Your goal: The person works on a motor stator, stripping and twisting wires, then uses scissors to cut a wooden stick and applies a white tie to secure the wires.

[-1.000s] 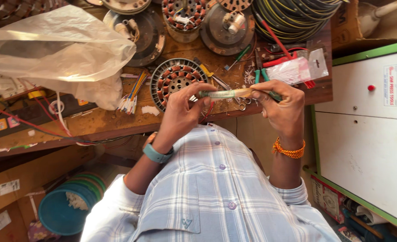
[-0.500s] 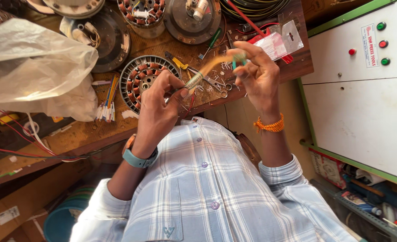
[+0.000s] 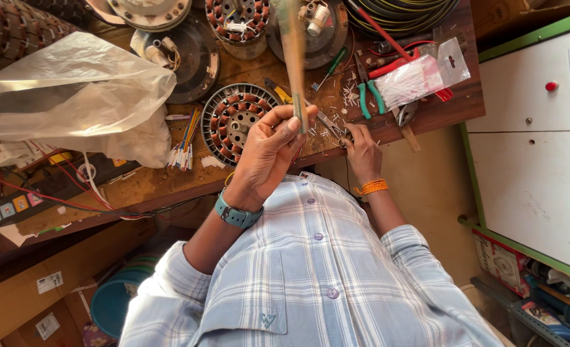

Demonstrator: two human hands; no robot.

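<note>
While left hand (image 3: pixel 269 151) grip clenches thin blurred stick (image 3: pixel 294 58) | right hand (image 3: pixel 362 149) pinches scissors (image 3: pixel 334 128) on wooden bench (image 3: pixel 169 186).

Blurred stick-like tool (image 3: pixel 293 58) in left hand (image 3: pixel 269 154), top end cut off by upper edge; kind unclear. Right hand (image 3: pixel 362 149) fingertips on something small at the worktop (image 3: pixel 426 115) edge, too small to tell. Wound stator (image 3: pixel 233 121) partly hidden behind left hand. Top-row motor parts (image 3: pixel 150 9) and cable coil (image 3: pixel 400 13) cropped by upper edge.
</note>
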